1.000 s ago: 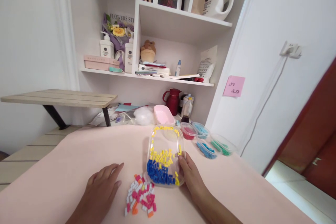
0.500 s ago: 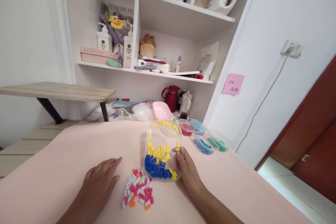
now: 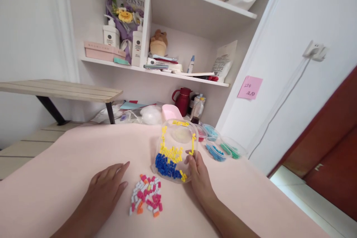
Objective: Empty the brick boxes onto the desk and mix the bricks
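Currently, the fingers (image 3: 193, 163) of my right hand (image 3: 201, 180) are closed on the right edge of a clear container (image 3: 171, 142), thumb toward me. My left hand (image 3: 105, 187) holds nothing; its fingers lie loosely extended and close together over the tabletop (image 3: 92, 148), thumb apart. I cannot tell whether they touch the surface.

For a secure hold, I judge that I should grip the wall firmly without flexing it. The container appears tilted toward me, so any change of angle should be slow, lest loose pieces slide over the near rim. A second support from my left hand would reduce twisting.

Container contents: small blue pieces (image 3: 166, 166) banked at the near side, with yellow pieces (image 3: 173, 154) above them and along the sides and far edge.

Between my hands, on the bare tabletop: a pile of white, pink and orange pieces (image 3: 147, 194).

Beyond, to the right: a tub with red contents (image 3: 205, 138), partly hidden; a tub with light-blue contents (image 3: 214, 138); a blue-filled dish (image 3: 227, 157); a green-filled dish (image 3: 241, 150). Behind the clear container: a pink tray (image 3: 171, 111).
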`<act>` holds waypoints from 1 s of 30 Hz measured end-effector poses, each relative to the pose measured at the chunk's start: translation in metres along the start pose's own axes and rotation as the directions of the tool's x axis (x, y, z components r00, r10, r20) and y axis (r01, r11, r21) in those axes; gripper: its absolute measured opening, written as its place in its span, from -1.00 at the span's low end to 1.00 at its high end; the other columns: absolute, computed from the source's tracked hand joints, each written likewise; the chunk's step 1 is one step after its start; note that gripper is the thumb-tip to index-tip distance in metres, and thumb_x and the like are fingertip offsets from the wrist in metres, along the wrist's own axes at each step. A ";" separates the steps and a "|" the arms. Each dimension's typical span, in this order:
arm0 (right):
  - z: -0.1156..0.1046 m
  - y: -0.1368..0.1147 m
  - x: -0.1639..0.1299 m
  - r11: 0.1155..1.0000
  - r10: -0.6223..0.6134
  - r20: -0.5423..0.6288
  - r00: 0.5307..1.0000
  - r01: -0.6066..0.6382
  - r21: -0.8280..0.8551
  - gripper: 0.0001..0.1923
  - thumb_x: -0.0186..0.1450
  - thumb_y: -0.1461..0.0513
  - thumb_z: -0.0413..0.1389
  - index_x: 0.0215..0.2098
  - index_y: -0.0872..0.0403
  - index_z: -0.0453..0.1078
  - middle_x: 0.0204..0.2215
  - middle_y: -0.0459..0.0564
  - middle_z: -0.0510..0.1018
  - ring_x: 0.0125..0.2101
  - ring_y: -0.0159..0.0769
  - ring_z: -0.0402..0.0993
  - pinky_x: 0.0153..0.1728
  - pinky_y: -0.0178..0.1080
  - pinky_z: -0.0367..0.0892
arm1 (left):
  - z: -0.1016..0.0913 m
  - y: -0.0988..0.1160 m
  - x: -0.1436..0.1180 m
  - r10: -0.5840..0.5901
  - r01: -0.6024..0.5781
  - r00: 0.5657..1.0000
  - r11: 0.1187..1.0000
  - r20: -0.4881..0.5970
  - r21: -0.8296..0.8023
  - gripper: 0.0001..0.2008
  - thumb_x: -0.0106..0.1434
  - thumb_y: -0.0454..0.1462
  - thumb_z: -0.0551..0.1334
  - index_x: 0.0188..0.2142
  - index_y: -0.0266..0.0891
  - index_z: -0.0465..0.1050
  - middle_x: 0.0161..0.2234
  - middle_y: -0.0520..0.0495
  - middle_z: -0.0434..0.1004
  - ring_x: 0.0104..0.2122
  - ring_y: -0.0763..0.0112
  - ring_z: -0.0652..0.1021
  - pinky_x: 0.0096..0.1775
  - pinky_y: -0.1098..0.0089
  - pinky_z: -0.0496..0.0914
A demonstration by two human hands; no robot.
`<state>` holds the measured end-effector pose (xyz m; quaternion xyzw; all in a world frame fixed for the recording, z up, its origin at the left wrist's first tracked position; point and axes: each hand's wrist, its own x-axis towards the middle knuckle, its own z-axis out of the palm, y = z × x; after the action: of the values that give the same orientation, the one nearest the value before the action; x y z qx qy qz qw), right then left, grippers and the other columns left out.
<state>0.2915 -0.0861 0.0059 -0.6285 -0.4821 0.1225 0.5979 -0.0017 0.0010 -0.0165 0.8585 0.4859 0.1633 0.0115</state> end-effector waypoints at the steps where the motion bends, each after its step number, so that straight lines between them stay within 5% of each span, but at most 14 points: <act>1: 0.000 -0.001 -0.001 1.000 -0.005 0.011 1.000 0.006 -0.012 -0.68 0.40 -0.01 -0.13 -0.17 0.00 0.30 -0.38 -0.11 0.41 -0.41 -0.26 0.35 -0.37 -0.23 0.28 | 0.000 0.001 0.000 -0.002 0.002 1.000 1.000 0.001 -0.003 -0.48 0.37 -0.16 -0.12 0.27 -0.09 0.23 0.21 -0.12 0.38 0.20 0.17 0.33 0.15 0.06 0.16; 17: 0.001 -0.012 -0.008 1.000 -0.002 0.113 0.994 0.005 -0.027 -0.63 0.39 -0.01 -0.08 0.02 0.01 0.27 -0.37 -0.09 0.38 -0.35 -0.22 0.36 -0.29 -0.21 0.31 | -0.004 0.012 -0.006 0.028 -0.029 1.000 0.992 -0.014 -0.125 -0.46 0.40 -0.07 -0.12 0.34 0.01 0.02 0.24 -0.08 0.33 0.22 0.20 0.31 0.20 0.03 0.12; 30: -0.003 -0.024 -0.018 0.975 -0.132 0.184 0.974 0.161 -0.154 -0.65 0.37 0.11 -0.01 0.10 0.01 0.26 -0.23 -0.02 0.47 -0.20 -0.19 0.41 -0.16 -0.19 0.32 | -0.008 0.020 -0.011 0.088 -0.086 0.996 0.982 0.003 -0.165 -0.46 0.40 -0.06 -0.07 0.35 0.11 -0.03 0.26 -0.01 0.29 0.24 0.20 0.29 0.21 0.05 0.13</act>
<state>0.2741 -0.1059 0.0200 -0.6262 -0.5859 0.0909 0.5062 0.0076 -0.0194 -0.0086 0.8759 0.4326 0.1989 0.0779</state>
